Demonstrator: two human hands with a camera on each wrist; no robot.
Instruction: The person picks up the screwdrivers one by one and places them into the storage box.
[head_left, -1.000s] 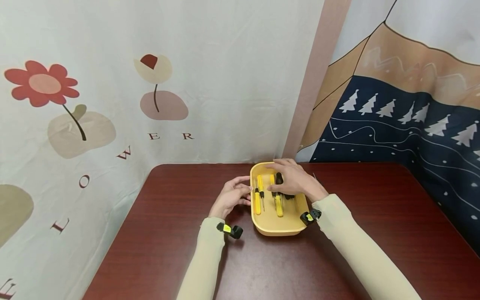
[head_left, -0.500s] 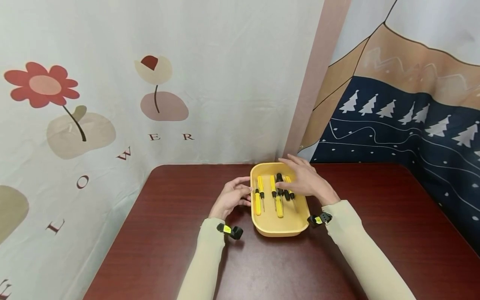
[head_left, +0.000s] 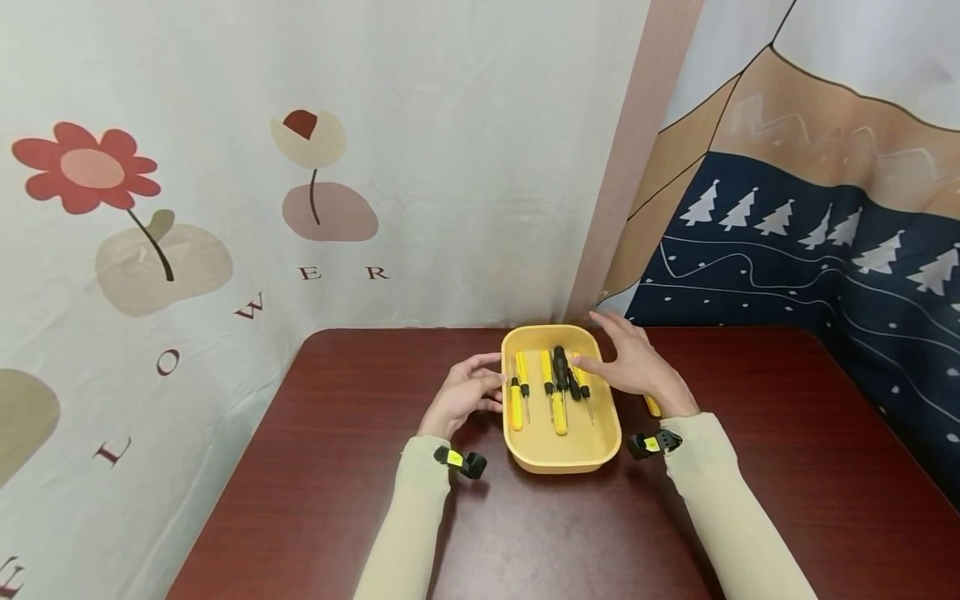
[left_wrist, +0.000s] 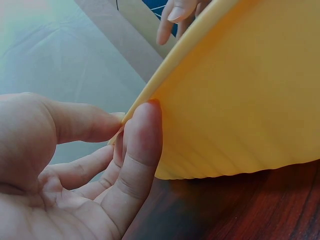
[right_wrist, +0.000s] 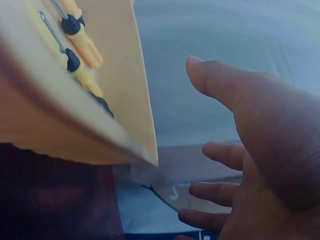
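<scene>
A yellow plastic tub [head_left: 562, 463] stands near the table's back edge, holding several screwdrivers [head_left: 560, 414] with yellow or black handles. Its left rim is pinched by my left hand [head_left: 461, 395], as the left wrist view shows, thumb [left_wrist: 90, 123] at the rim and a finger against the outer wall. My right hand [head_left: 641, 367] is held with spread fingers at the tub's right rim, its thumb reaching over the rim. The right wrist view shows nothing in that hand. Beneath the right hand, a yellow handle [head_left: 652, 406] shows on the table, mostly hidden.
The dark red wooden table [head_left: 517, 533] extends around the tub. A light curtain [head_left: 450, 167] with flower prints hangs right behind it, and a navy and tan printed cloth [head_left: 810, 217] hangs at the right.
My right hand has moved right, from over the tub to its right rim, uncovering a yellow-handled screwdriver inside and a yellow handle on the table. The left hand has stayed put.
</scene>
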